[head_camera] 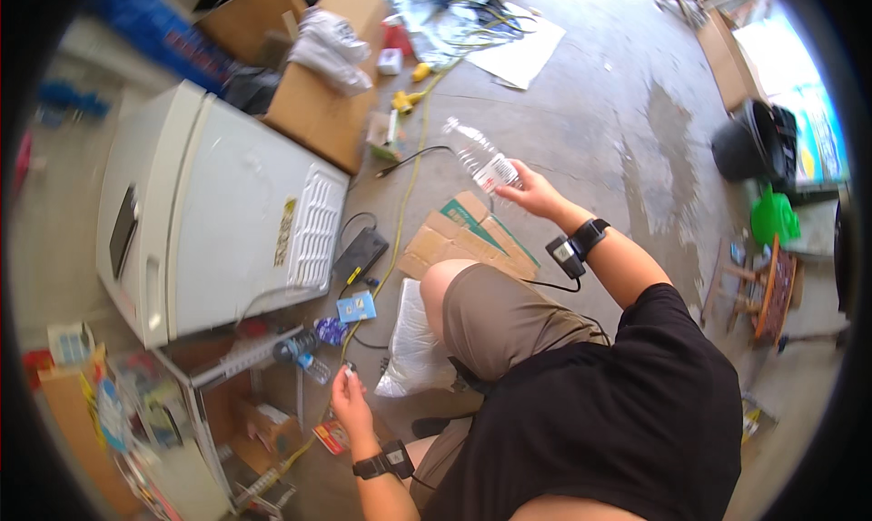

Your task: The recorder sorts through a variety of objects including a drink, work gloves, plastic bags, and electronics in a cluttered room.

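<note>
In my right hand (528, 188) is a clear plastic bottle (482, 156), gripped near its base. The bottle is tilted with its neck to the upper left, and a white label with red print wraps its lower part. My left hand (351, 398), lower and further left, pinches a small white and dark object (349, 370) between thumb and fingers; it is too small to identify. Below the bottle, a flattened cardboard box (446, 238) with a green panel lies on the concrete floor. A silvery padded bag (407, 347) rests beside my bent knee.
A white refrigerator (238, 201) stands at the left beside a metal-framed shelf (204, 378). Near it are a black power adapter (362, 254), a yellow cable (407, 204) and plastic bottles (313, 368). A long cardboard box (327, 122) lies above. At right are a black bucket (746, 143) and a wooden stool (775, 293).
</note>
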`<state>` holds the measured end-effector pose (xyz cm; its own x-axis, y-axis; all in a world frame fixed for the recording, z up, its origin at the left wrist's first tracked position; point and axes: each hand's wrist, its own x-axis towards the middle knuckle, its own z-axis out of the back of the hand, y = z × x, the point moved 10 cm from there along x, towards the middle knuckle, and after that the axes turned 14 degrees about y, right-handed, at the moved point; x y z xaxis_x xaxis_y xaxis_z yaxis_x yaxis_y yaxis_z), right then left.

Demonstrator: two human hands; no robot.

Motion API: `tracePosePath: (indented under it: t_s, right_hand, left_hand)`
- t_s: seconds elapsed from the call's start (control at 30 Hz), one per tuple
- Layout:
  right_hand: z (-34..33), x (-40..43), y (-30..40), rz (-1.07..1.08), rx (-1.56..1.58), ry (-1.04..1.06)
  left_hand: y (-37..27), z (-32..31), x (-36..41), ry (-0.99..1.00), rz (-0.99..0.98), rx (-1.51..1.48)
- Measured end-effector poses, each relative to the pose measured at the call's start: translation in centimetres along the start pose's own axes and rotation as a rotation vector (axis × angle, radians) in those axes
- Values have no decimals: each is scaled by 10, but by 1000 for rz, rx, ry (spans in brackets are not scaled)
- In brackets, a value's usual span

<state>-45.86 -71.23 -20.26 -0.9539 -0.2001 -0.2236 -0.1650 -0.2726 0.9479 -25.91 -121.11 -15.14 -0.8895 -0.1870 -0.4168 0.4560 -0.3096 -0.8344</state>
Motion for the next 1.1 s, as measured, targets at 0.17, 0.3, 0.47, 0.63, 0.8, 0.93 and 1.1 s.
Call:
tracePosePath:
  t_s: [0.17,0.3,0.47,0.63,0.8,0.93,1.1]
  right_hand:
    - [-136,12,120,175,-324,369]
    - [-259,-20,171,304,-48,681]
    - [-379,-90,197,310,-164,1082]
    - [-413,-122,209,598,-168,1063]
    - [-410,-132,239,871,-478,764]
    - [-419,-139,246,986,-530,770]
    - [-401,-107,233,686,-290,755]
  left_hand:
    - [-8,19,-20,-94,-21,-321]
    - [-44,-3,-35,193,-265,-766]
    - [-12,-17,-56,164,-283,-935]
    - [5,-12,-60,86,-327,-1060]
    - [15,-6,-63,-89,-228,-981]
    - [9,-4,-70,-107,-225,-996]
    - [4,6,-69,-139,-270,-848]
